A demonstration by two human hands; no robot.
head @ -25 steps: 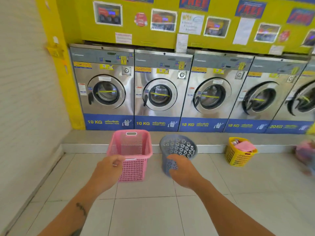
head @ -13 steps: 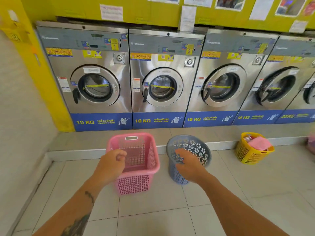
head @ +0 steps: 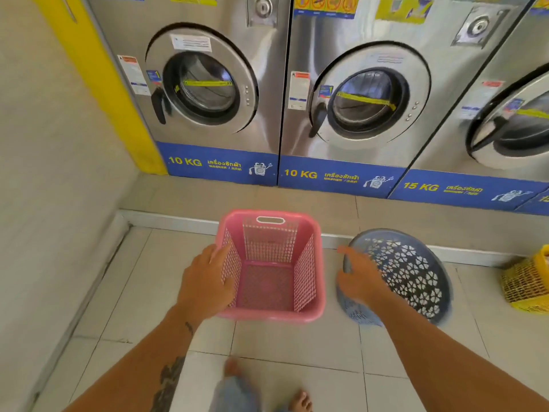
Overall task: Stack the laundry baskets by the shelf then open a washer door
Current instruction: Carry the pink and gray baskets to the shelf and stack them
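- Now I face the washers (head: 208, 84), their doors shut; they fill far more of the view than a second ago, and their top panels are out of frame.
- My pink basket (head: 271, 315) stands on the tile by the step, the grey basket (head: 416, 272) just beside it, tipped toward me.
- My left hand (head: 205, 283) wraps the pink rim, thumb inside; earlier it held the near corner.
- My right hand (head: 361, 281) curls over the grey rim.
- I judge stacking is in hand: next, lift one basket and nest it in the other. No shelf shows.
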